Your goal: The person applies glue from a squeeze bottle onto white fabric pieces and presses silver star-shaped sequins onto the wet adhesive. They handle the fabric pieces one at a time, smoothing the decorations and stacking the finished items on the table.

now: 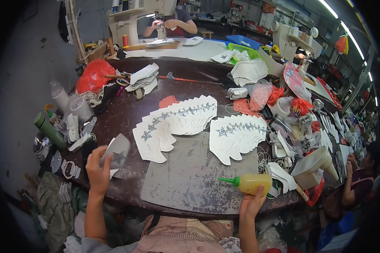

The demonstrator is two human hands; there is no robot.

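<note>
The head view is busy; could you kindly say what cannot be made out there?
Head view:
Detail on the pale curved piece in the left hand: motion blur.
Much of the fanned white panels with silver stars: overlapping neighbours.
Rest of the beige checked garment: cut by bottom edge.

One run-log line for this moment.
left hand: holds pale piece; right hand: holds yellow bottle; table: two fans of star-trimmed white pieces

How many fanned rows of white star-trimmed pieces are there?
2. The longer row lies to the left; the shorter row to its right, beyond the yellow bottle. Others may be hidden.
</note>
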